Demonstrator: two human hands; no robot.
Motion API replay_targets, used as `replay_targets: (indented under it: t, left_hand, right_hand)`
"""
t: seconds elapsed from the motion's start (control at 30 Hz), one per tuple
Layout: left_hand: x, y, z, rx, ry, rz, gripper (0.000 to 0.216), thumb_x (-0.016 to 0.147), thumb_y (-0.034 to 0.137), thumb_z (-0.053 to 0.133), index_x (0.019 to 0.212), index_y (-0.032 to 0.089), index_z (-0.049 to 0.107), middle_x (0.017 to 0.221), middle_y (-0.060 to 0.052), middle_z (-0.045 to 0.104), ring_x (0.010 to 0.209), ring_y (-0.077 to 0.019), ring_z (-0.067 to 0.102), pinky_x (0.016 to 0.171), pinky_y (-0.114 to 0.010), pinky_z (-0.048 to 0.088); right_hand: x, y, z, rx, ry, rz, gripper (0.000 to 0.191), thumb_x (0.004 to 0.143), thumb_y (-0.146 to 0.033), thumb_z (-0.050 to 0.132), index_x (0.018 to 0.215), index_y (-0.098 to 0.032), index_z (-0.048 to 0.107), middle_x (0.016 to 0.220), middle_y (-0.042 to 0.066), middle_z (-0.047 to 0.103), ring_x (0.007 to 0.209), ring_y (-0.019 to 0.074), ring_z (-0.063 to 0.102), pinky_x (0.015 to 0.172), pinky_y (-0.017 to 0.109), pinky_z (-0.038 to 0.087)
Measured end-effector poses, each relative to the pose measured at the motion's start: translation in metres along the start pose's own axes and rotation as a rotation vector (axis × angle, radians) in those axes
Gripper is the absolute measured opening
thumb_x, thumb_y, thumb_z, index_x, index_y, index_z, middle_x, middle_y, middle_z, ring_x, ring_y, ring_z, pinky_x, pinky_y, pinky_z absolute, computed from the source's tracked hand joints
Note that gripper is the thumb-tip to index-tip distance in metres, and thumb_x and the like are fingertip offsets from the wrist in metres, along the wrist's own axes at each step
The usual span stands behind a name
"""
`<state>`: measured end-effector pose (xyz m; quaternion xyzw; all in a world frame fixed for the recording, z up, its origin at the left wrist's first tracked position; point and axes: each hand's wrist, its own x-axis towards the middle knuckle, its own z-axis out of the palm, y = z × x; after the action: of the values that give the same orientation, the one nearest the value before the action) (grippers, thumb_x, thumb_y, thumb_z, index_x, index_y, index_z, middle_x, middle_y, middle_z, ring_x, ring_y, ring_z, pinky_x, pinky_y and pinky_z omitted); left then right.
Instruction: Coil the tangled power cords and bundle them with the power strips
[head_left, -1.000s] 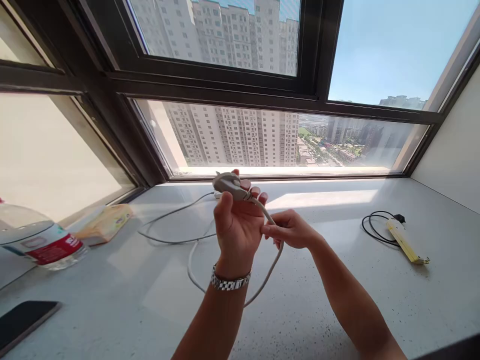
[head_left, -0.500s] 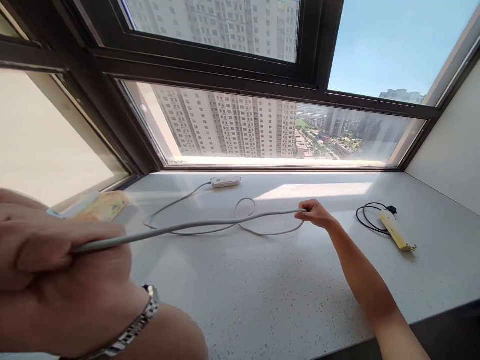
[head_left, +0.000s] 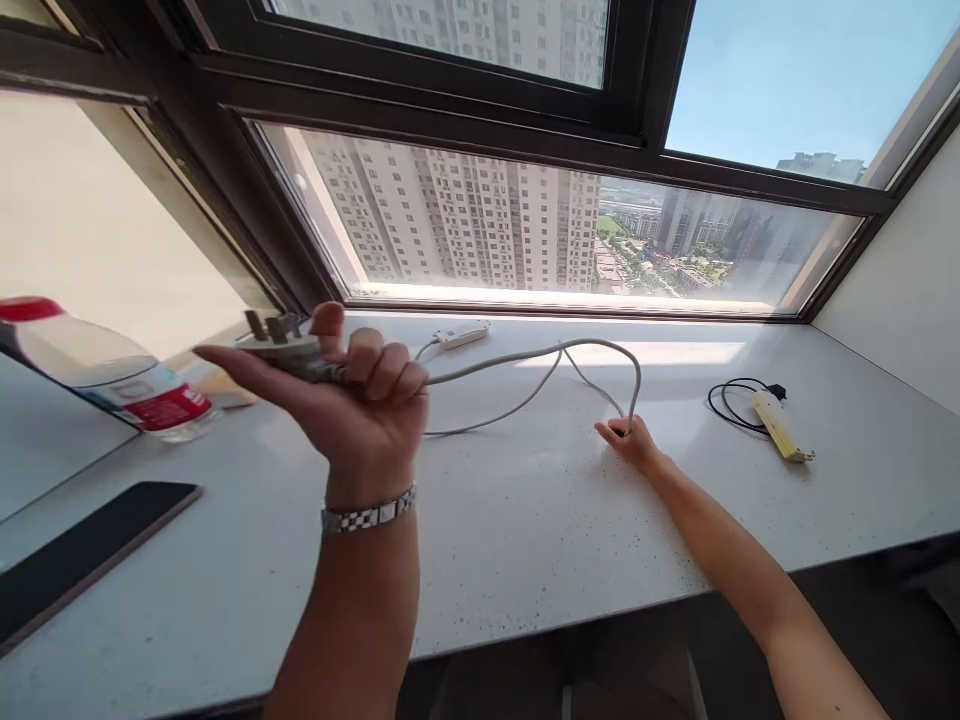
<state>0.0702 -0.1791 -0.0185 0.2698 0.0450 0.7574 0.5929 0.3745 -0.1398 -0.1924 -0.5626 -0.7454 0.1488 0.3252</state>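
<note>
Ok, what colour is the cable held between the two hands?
Light grey, plain; the cable shows clearly in the head view, running from the left hand to the right hand.

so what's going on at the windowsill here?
A person is handling a grey power cord over a white sill. The left hand, raised, grips the plug end with prongs up. The right hand pinches the cord down at the sill, leaving an arch between them. The cord's white power strip lies by the window.
</note>
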Motion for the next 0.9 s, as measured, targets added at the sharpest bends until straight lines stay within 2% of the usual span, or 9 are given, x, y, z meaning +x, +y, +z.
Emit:
replay_targets:
  t: [0.07,0.13,0.2,0.27,0.37,0.43,0.57,0.7,0.9]
  left_hand:
    - [0.004,-0.03,-0.015,0.124,0.068,-0.112,0.07,0.084,0.079,0.009,0.068,0.02,0.043,0.045,0.007,0.022,0.037,-0.0066,0.018,0.031,-0.018,0.017]
    - [0.003,-0.061,-0.039,0.311,0.083,-0.136,0.06,0.085,0.078,0.028,0.071,0.021,0.042,0.048,0.008,0.026,0.037,-0.0062,0.02,0.033,-0.018,0.018]
    - [-0.003,-0.086,-0.066,0.615,0.04,-0.08,0.06,0.08,0.081,0.033,0.07,0.022,0.039,0.05,0.009,0.026,0.037,-0.0065,0.019,0.034,-0.019,0.019]
    - [-0.01,-0.104,-0.089,0.997,-0.04,0.055,0.058,0.083,0.079,0.03,0.067,0.023,0.036,0.049,0.009,0.024,0.038,-0.0073,0.02,0.036,-0.02,0.02]
    - [-0.018,-0.121,-0.108,1.226,-0.14,0.139,0.055,0.075,0.068,0.057,0.059,0.021,0.034,0.047,0.008,0.027,0.042,-0.0067,0.023,0.041,-0.021,0.021]
    - [-0.023,-0.128,-0.111,1.289,-0.214,0.163,0.052,0.068,0.058,0.068,0.054,0.02,0.036,0.046,0.008,0.029,0.045,-0.0064,0.023,0.044,-0.022,0.021]
    - [-0.031,-0.138,-0.111,1.377,-0.381,0.205,0.054,0.067,0.052,0.071,0.047,0.018,0.033,0.043,0.007,0.028,0.047,-0.0063,0.021,0.047,-0.023,0.02]
    - [-0.037,-0.142,-0.112,1.428,-0.488,0.21,0.058,0.068,0.05,0.072,0.046,0.018,0.028,0.043,0.006,0.028,0.047,-0.0065,0.02,0.047,-0.025,0.017]
    - [-0.047,-0.148,-0.11,1.47,-0.62,0.163,0.052,0.083,0.043,0.057,0.047,0.017,0.032,0.044,0.004,0.034,0.046,-0.0074,0.027,0.048,-0.023,0.023]
  right_hand:
    - [-0.007,-0.008,0.007,-0.034,0.018,0.051,0.056,0.087,-0.052,0.05,0.048,-0.021,0.024,0.046,-0.004,0.026,0.047,0.0098,0.022,0.054,0.028,0.018]
    - [-0.014,-0.016,0.015,-0.076,0.047,0.107,0.053,0.086,-0.053,0.053,0.049,-0.021,0.032,0.047,-0.003,0.033,0.046,0.01,0.025,0.053,0.028,0.018]
    - [-0.018,-0.021,0.019,-0.12,0.086,0.163,0.05,0.086,-0.055,0.053,0.052,-0.021,0.039,0.048,-0.002,0.038,0.046,0.0105,0.028,0.053,0.028,0.018]
    - [-0.019,-0.021,0.019,-0.161,0.128,0.207,0.047,0.087,-0.056,0.052,0.056,-0.021,0.044,0.049,-0.002,0.041,0.046,0.0108,0.029,0.052,0.027,0.018]
    - [-0.02,-0.017,0.013,-0.208,0.181,0.211,0.039,0.086,-0.054,0.053,0.065,-0.02,0.05,0.055,-0.001,0.047,0.049,0.0114,0.034,0.052,0.025,0.018]
    - [-0.021,-0.015,0.008,-0.228,0.205,0.172,0.037,0.089,-0.049,0.048,0.068,-0.019,0.053,0.059,0.0,0.051,0.051,0.0117,0.037,0.052,0.025,0.018]
    - [-0.025,-0.019,0.008,-0.261,0.229,0.082,0.046,0.093,-0.042,0.035,0.056,-0.018,0.049,0.055,0.002,0.05,0.049,0.011,0.033,0.052,0.027,0.014]
    - [-0.029,-0.028,0.018,-0.254,0.207,-0.018,0.047,0.089,-0.043,0.04,0.05,-0.018,0.046,0.051,0.001,0.046,0.047,0.0102,0.028,0.052,0.028,0.012]
    - [-0.032,-0.035,0.023,-0.128,0.203,-0.174,0.034,0.09,-0.039,0.042,0.071,-0.018,0.06,0.064,0.003,0.056,0.054,0.0115,0.04,0.054,0.025,0.023]
